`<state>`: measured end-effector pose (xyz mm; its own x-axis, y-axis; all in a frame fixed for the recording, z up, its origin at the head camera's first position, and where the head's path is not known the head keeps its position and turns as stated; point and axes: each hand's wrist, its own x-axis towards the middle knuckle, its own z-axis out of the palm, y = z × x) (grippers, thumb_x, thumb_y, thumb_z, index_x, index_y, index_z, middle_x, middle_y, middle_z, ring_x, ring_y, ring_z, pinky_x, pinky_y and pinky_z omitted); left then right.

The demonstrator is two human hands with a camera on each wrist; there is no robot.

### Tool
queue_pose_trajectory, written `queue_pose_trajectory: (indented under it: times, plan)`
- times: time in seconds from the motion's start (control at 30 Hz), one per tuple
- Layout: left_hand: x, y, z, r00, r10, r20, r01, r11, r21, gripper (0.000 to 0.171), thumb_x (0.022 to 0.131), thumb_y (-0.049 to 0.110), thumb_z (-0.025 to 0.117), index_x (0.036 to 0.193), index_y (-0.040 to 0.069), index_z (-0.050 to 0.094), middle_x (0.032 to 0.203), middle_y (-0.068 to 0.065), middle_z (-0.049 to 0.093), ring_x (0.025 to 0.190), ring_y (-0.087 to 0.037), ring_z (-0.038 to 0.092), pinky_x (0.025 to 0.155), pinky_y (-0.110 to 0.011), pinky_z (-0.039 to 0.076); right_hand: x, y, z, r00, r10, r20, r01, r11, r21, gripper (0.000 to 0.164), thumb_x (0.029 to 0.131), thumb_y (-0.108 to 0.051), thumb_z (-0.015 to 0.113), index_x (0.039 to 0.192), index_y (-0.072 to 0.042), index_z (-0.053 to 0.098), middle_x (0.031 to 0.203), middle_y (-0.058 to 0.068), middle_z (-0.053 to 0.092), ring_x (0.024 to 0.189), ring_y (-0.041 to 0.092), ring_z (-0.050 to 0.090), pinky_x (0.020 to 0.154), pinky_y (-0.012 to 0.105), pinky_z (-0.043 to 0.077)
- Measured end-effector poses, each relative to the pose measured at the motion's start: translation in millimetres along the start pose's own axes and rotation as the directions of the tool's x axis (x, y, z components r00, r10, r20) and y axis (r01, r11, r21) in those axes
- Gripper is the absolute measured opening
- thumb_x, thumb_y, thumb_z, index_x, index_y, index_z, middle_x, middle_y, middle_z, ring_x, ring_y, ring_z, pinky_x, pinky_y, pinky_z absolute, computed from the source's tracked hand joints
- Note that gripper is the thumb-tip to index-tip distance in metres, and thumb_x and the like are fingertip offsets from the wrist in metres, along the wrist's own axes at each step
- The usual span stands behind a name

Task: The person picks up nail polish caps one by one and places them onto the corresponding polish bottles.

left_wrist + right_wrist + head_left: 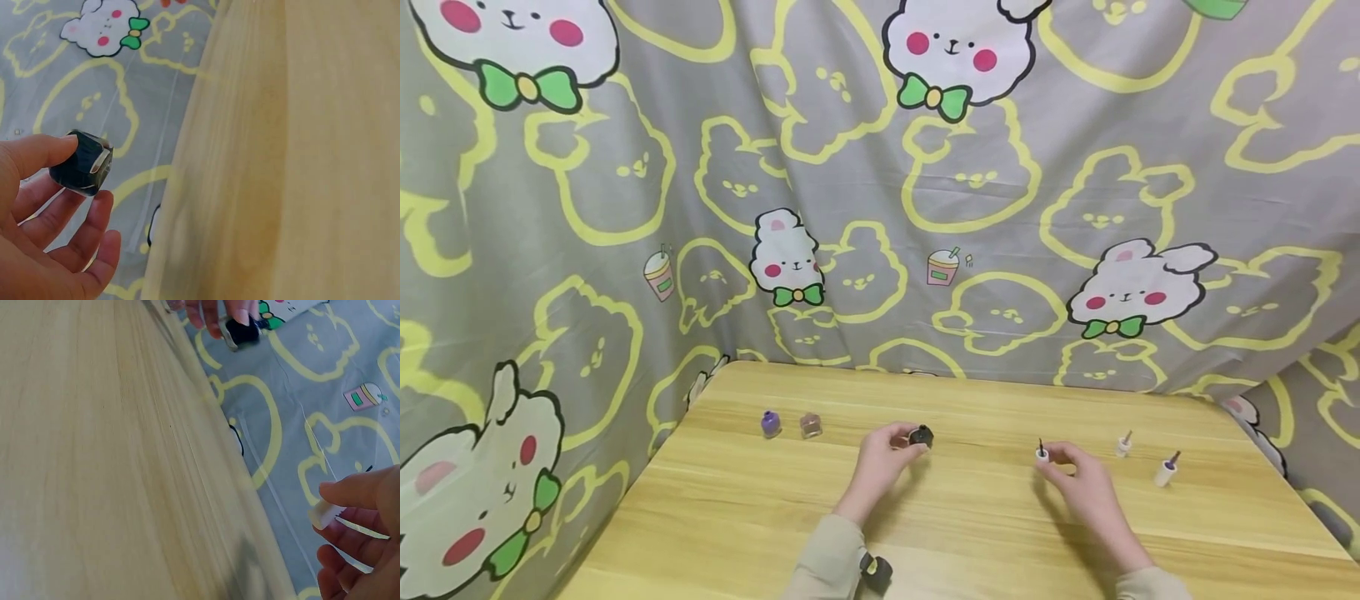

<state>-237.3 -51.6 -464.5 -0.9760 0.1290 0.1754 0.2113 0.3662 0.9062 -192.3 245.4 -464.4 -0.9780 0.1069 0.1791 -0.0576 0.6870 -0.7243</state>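
My left hand (pixel 882 460) pinches a small bottle of black nail polish (pixel 84 164) between thumb and fingers, over the middle of the table. In the head view the bottle's neck points up and bears no cap. To the right, my right hand (pixel 1081 483) holds a white nail polish cap (pixel 324 514) between thumb and fingertips, its dark brush pointing up. A wide gap separates the two hands. Nearest to the right hand on the table stands a small white cap (pixel 1123 448) with a brownish brush upward.
On the left of the wooden table (pixel 985 517) stand an uncapped purple polish bottle (pixel 771 425) and a mauve-brown bottle (pixel 811 426). At far right another white cap (pixel 1166 474) stands with its purple brush up. A patterned grey curtain (pixel 865 183) hangs behind the table.
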Motion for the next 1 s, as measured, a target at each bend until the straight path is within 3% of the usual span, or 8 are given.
queue_pose_trajectory:
  times: [0.27,0.5,0.67,1.0]
  plan:
    - [9.1,7.0,5.5,0.999,0.025,0.033,-0.026,1.000,0.010,0.029,0.082,0.016,0.076,0.110,0.007,0.071,0.110,-0.011,0.071,0.087,-0.017,0.066,0.069,-0.020,0.054,6.6,-12.2,11.6,0.999,-0.053,-0.001,0.053,0.999,0.009,0.023,0.090,-0.015,0.069,0.109,-0.003,0.067,0.100,0.009,0.071,0.098,0.025,0.065,0.078,0.023,0.052]
    - [20.8,13.9,14.7,0.996,0.082,0.037,-0.083,0.996,0.034,0.028,0.080,0.013,0.077,0.107,0.005,0.072,0.105,-0.011,0.073,0.081,-0.014,0.065,0.067,-0.018,0.053,17.4,-20.3,14.2,0.993,-0.119,-0.025,0.120,0.993,0.025,0.022,0.089,-0.011,0.069,0.109,-0.002,0.067,0.098,0.011,0.070,0.093,0.026,0.067,0.081,0.028,0.054]
    - [30.4,18.7,16.6,0.993,0.102,0.056,-0.105,0.993,0.061,0.026,0.082,0.014,0.077,0.107,0.008,0.072,0.105,-0.008,0.074,0.084,-0.016,0.065,0.068,-0.019,0.052,24.5,-22.6,15.2,0.982,-0.180,-0.047,0.180,0.984,-0.003,0.021,0.086,-0.009,0.072,0.105,-0.002,0.068,0.094,0.011,0.069,0.088,0.027,0.069,0.076,0.030,0.056]
    - [32.8,20.3,19.5,0.982,0.131,0.137,-0.145,0.985,0.096,0.025,0.081,0.013,0.077,0.106,0.009,0.073,0.104,-0.007,0.074,0.084,-0.019,0.066,0.068,-0.019,0.052,26.3,-25.6,21.2,0.969,-0.240,-0.051,0.239,0.971,-0.024,0.020,0.082,-0.005,0.075,0.101,0.000,0.068,0.086,0.007,0.067,0.078,0.017,0.065,0.067,0.021,0.054]
